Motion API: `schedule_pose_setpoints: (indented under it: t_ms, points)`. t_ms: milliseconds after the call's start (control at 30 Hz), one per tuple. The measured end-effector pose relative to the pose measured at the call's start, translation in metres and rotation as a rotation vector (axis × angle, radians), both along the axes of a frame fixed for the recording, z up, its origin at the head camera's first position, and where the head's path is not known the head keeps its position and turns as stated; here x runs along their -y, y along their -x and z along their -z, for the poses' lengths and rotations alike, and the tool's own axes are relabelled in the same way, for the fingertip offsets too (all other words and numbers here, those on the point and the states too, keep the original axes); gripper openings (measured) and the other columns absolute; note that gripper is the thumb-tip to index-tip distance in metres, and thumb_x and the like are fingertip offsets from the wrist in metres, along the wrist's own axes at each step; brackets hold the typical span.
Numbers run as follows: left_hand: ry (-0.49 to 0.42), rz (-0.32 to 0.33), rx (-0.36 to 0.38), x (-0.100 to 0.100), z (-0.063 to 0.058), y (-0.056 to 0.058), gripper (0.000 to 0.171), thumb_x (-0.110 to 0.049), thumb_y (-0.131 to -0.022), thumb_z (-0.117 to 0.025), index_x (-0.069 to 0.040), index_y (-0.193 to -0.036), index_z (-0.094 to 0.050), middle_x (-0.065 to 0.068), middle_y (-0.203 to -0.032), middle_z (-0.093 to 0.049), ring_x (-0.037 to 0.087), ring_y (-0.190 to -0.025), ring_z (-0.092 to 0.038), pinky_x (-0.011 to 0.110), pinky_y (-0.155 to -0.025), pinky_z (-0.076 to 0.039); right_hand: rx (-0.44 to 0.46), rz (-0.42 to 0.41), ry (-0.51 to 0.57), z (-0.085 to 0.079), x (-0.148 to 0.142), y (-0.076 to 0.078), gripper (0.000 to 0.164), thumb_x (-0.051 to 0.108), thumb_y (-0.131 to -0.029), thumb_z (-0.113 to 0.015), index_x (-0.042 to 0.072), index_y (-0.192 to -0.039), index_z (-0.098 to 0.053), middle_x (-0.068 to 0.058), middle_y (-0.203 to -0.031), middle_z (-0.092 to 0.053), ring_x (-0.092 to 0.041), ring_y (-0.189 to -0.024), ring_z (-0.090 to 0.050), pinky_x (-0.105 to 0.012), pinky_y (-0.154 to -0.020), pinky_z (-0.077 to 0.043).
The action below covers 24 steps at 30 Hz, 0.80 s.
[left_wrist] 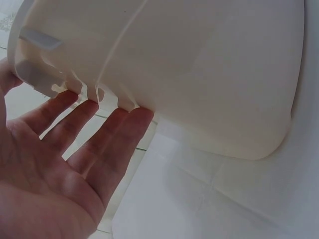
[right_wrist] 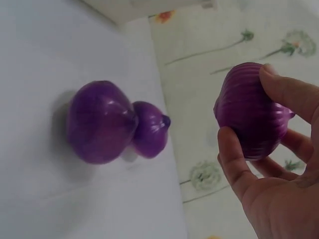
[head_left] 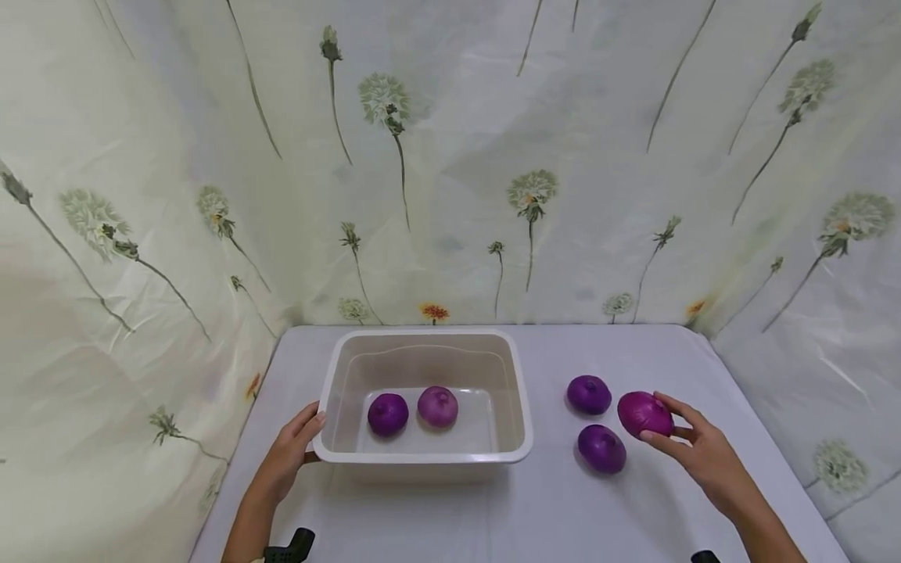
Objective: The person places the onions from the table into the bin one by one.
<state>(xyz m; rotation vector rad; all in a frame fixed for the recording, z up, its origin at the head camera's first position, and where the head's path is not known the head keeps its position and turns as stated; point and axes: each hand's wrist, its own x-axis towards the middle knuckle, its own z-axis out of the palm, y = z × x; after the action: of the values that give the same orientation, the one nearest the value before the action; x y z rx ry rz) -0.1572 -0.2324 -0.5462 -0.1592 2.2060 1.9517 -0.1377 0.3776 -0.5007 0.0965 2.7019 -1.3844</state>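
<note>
The person's right hand (head_left: 693, 447) grasps a glossy, reddish-purple round onion (head_left: 644, 414) between thumb and fingertips, holding it up off the white cloth-covered surface (head_left: 563, 516), to the right of the other onions. Just beside it on the surface lie two dark purple round onions: one farther back (head_left: 589, 395), the other nearer the person (head_left: 601, 449), with a small gap between them.

The left hand (head_left: 290, 450) grips the left side of a cream-white rectangular plastic tub (head_left: 422, 458), thumb at the rim and fingertips against the outer wall below it. The tub stands upright on the surface; on its floor sit a deep purple onion (head_left: 388, 414) and, at its right, a paler pinkish-purple onion (head_left: 438, 407), slightly apart. Pale sheeting (head_left: 450, 156) printed with dandelions hangs behind.
</note>
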Motion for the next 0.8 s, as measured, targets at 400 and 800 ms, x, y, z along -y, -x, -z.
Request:
schedule_pose_setpoints:
  t_ms: [400, 800]
  points:
    - [0.006, -0.002, -0.004, -0.001, -0.004, 0.0, 0.052, -0.038, -0.104, -0.049, -0.011, -0.148, -0.045, 0.021, -0.14, -0.053, 0.032, -0.113, -0.058, 0.044, -0.081, -0.056, -0.097, -0.159, -0.037, -0.056, 0.044, 0.047, 0.078, 0.042, -0.093, -0.069, 0.019, -0.157, -0.032, -0.018, -0.154, -0.034, -0.022, -0.116, -0.054, -0.038, -0.084, -0.052]
    - [0.0, -0.006, 0.0, 0.001, -0.004, 0.004, 0.052, -0.039, -0.103, -0.051, -0.012, -0.147, -0.047, 0.019, -0.139, -0.054, 0.03, -0.113, -0.059, 0.043, -0.081, -0.057, -0.131, -0.3, 0.066, -0.098, 0.104, 0.092, 0.075, 0.038, -0.089, -0.075, 0.024, -0.154, -0.038, -0.012, -0.149, -0.041, -0.033, -0.121, -0.055, -0.034, -0.083, -0.054]
